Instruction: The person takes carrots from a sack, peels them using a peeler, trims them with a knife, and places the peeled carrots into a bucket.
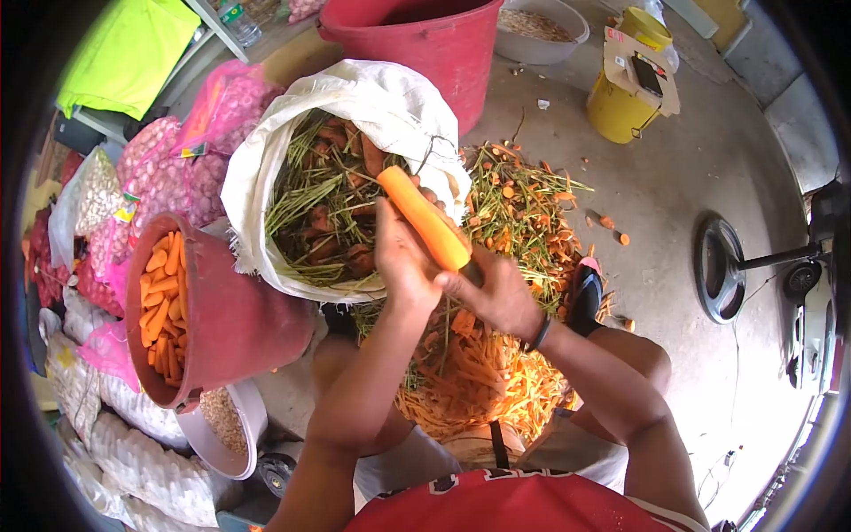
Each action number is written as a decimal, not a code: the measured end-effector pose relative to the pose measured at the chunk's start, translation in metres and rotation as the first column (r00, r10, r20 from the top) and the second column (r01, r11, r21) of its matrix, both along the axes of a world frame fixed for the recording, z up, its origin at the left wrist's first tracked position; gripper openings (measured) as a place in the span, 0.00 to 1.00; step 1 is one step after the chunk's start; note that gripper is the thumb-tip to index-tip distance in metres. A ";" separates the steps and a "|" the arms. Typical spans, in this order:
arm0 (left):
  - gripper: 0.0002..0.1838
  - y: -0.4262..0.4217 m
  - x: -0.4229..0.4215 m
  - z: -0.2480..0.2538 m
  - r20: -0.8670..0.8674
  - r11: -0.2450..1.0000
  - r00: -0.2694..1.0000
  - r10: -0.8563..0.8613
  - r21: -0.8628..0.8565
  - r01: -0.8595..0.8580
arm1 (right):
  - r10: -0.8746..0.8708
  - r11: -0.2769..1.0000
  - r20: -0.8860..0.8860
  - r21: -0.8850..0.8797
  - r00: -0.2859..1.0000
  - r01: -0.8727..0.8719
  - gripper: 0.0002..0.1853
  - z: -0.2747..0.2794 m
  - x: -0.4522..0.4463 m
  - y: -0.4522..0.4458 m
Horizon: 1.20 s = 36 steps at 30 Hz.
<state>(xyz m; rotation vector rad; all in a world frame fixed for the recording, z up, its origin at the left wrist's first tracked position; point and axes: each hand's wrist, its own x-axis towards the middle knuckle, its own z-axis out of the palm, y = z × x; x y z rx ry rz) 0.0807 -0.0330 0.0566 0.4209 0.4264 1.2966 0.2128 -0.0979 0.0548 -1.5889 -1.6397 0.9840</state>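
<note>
I have a peeled carrot [425, 219] grasped in the left hand [403, 259] — what the right hand [503, 297] grips, I can't tell. Peelings [479, 381] heap below; more peeled carrots [160, 301] sit in the bucket [244, 301] — the sack [381, 87] has unpeeled carrots [372, 158] left.

Peeled carrot [425, 218]: smooth, with a moist, satin sheen. Sack [355, 84]: white, apparently woven plastic, matt and creased (the edge is frayed at lower left). Unpeeled carrots [374, 158]: rough, dull skin. Large tub [434, 53] and carrot bucket [253, 297]: red plastic, low sheen, scuffed. Pail [615, 113]: yellow plastic, fairly smooth. Sheet on the pail [619, 60]: matt brown cardboard. Bags [164, 168]: pink open plastic mesh. Draped sheet [133, 53]: lime green, soft-looking, material uncertain. Shirt [514, 510]: red cloth. Floor [656, 186]: grey, concrete-like, smooth, mostly matt. Bottle [239, 25]: clear, glossy plastic.
</note>
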 end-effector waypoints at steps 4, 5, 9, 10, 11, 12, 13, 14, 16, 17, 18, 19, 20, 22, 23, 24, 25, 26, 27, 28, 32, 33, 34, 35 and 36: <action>0.45 0.019 -0.038 0.017 0.050 0.914 0.919 -0.390 0.141 0.380 | -0.032 0.888 0.379 0.436 0.925 -0.148 0.33 0.002 0.042 0.012; 0.45 0.025 -0.058 0.020 -0.039 0.851 0.853 -0.520 0.063 0.522 | -0.005 0.844 0.443 0.483 0.896 -0.234 0.32 0.008 0.049 0.011; 0.35 0.035 -0.101 0.004 -0.514 0.632 0.453 -0.728 -0.247 0.735 | 0.131 0.742 0.577 0.482 0.806 -0.466 0.25 0.006 0.059 0.003; 0.32 0.032 -0.095 0.004 -0.608 0.606 0.328 -0.723 -0.331 0.723 | 0.165 0.735 0.595 0.457 0.786 -0.500 0.24 0.003 0.058 0.001; 0.26 0.021 -0.088 0.003 -0.562 0.600 0.364 -0.743 -0.319 0.733 | 0.174 0.739 0.590 0.450 0.788 -0.501 0.23 0.001 0.056 0.000; 0.19 0.016 -0.078 -0.002 -0.554 0.569 0.354 -0.753 -0.279 0.774 | 0.172 0.768 0.566 0.435 0.806 -0.469 0.23 -0.001 0.055 0.000; 0.19 0.012 -0.072 0.005 -0.556 0.589 0.362 -0.748 -0.304 0.749 | 0.166 0.795 0.544 0.420 0.823 -0.438 0.23 -0.001 0.054 0.000; 0.20 0.008 -0.066 0.013 -0.561 0.608 0.369 -0.741 -0.327 0.724 | 0.158 0.819 0.523 0.405 0.838 -0.407 0.22 0.000 0.053 0.002; 0.21 0.002 -0.055 -0.008 -0.428 0.745 0.627 -0.651 -0.203 0.635 | 0.074 0.955 0.387 0.239 0.919 -0.178 0.21 -0.003 0.049 0.006; 0.22 0.001 -0.050 -0.015 -0.387 0.793 0.704 -0.596 -0.143 0.593 | 0.014 0.973 0.247 0.221 0.969 -0.071 0.20 -0.007 0.042 0.009; 0.23 0.000 -0.043 -0.016 -0.341 0.835 0.772 -0.537 -0.086 0.543 | -0.053 0.982 0.102 0.187 0.993 0.033 0.20 -0.007 0.035 0.011; 0.25 -0.001 -0.037 -0.017 -0.283 0.852 0.811 -0.512 -0.052 0.520 | -0.057 0.975 0.002 0.215 0.998 0.055 0.19 -0.005 0.032 0.012; 0.27 -0.003 -0.035 -0.016 -0.284 0.870 0.828 -0.484 -0.049 0.491 | -0.085 0.985 -0.068 0.145 0.994 0.094 0.19 -0.002 0.029 0.016; 0.29 -0.006 -0.029 -0.014 -0.285 0.898 0.856 -0.433 -0.049 0.437 | -0.162 0.987 -0.200 -0.011 0.966 0.163 0.18 0.009 0.027 0.019; 0.31 -0.004 -0.026 -0.018 -0.242 0.911 0.883 -0.402 -0.010 0.412 | -0.207 0.975 -0.353 -0.156 0.912 0.161 0.23 0.019 0.034 0.022; 0.31 -0.002 -0.025 -0.023 -0.247 0.920 0.891 -0.381 -0.004 0.392 | -0.168 0.983 -0.217 -0.104 0.962 0.148 0.26 0.033 0.035 0.022; 0.31 0.001 -0.024 -0.027 -0.253 0.928 0.898 -0.359 0.002 0.372 | -0.131 0.990 -0.073 -0.056 0.989 0.128 0.30 0.045 0.034 0.022; 0.31 0.005 -0.023 -0.030 -0.256 0.937 0.907 -0.334 0.012 0.349 | -0.095 0.995 0.077 -0.008 0.992 0.096 0.33 0.052 0.032 0.024; 0.30 0.001 -0.017 -0.017 -0.318 0.954 0.904 -0.285 -0.004 0.299 | -0.039 0.999 0.119 -0.006 0.992 0.040 0.43 0.053 0.027 0.025; 0.29 0.002 -0.016 -0.017 -0.313 0.944 0.899 -0.306 0.022 0.329 | -0.026 1.000 0.142 0.010 0.989 0.024 0.44 0.052 0.027 0.025; 0.28 0.005 -0.014 -0.021 -0.276 0.896 0.879 -0.389 0.108 0.430 | -0.002 0.999 0.187 0.047 0.982 -0.007 0.47 0.050 0.032 0.025; 0.29 0.003 -0.009 -0.019 -0.319 0.914 0.882 -0.347 0.097 0.394 | 0.002 0.998 0.186 0.055 0.983 -0.012 0.47 0.050 0.033 0.025; 0.29 0.002 -0.007 -0.018 -0.363 0.930 0.880 -0.305 0.087 0.358 | 0.005 0.998 0.185 0.062 0.983 -0.016 0.47 0.051 0.034 0.026; 0.29 0.001 -0.006 -0.017 -0.363 0.930 0.879 -0.310 0.078 0.360 | 0.017 0.998 0.187 0.053 0.982 -0.028 0.47 0.050 0.035 0.026; 0.28 0.000 -0.005 -0.015 -0.362 0.929 0.877 -0.315 0.070 0.363 | 0.031 0.998 0.189 0.044 0.981 -0.040 0.46 0.051 0.037 0.026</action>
